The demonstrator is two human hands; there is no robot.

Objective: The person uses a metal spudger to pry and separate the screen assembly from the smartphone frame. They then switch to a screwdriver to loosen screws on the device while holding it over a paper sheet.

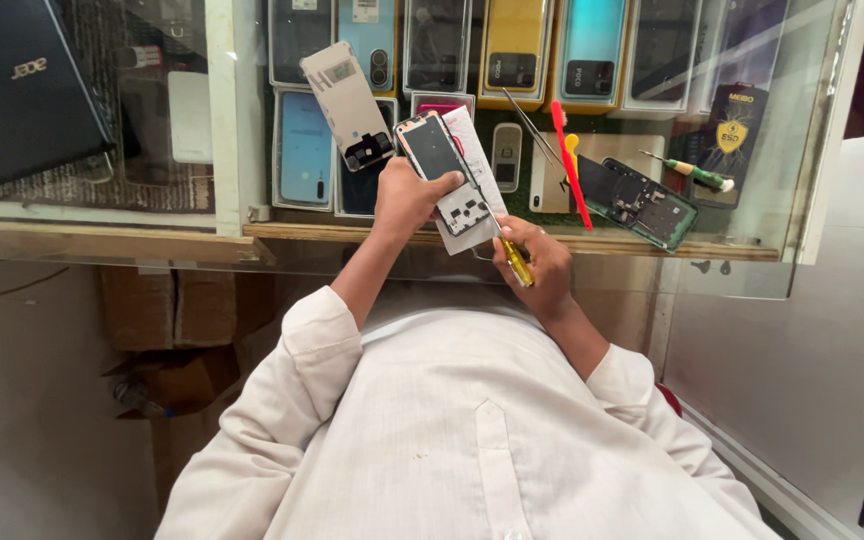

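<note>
My left hand [407, 195] grips an opened phone [444, 165] with its back removed, held tilted above the edge of the glass counter [252, 215]. My right hand [537, 262] holds a small yellow-handled screwdriver [515, 258], its tip pointing at the lower part of the phone. A white card or sheet [474, 160] lies just behind the phone. A beige back cover [349, 103] rests on the glass to the upper left of the phone.
On the glass lie a dark phone frame [640, 202], a red pry tool [570, 165], tweezers [530, 125], a green-handled screwdriver [697, 172] and a small keypad phone [506, 157]. Boxed phones [517, 45] are displayed under the glass. A dark laptop [17, 90] sits far left.
</note>
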